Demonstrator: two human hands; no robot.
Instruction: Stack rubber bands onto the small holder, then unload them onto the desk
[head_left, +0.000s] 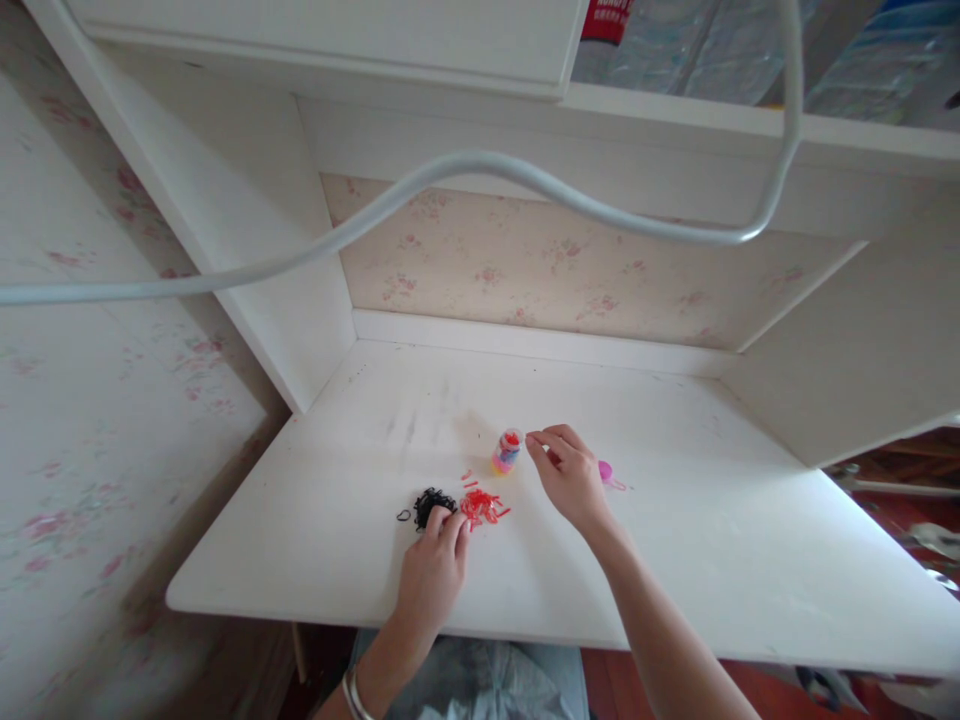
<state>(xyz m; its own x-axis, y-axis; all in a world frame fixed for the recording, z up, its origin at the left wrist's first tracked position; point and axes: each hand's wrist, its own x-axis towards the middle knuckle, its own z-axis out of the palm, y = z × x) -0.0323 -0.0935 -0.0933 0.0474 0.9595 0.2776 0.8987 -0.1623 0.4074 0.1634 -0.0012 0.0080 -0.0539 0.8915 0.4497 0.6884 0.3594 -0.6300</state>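
Nearest, at the lower centre of the frame, I see the left hand (pixel 435 562), fingers bent, at the edge of the black bands (pixel 430 506) and the red bands (pixel 484 507); I cannot tell if it pinches one. I would pick the red ones singly, to avoid mixing colours. Farther, the right hand (pixel 568 475) has thumb and forefinger pressed together; what is between them is too small to tell. Just beside, at centre, the jar (pixel 508 455) stands upright; I would enter it gently from above.
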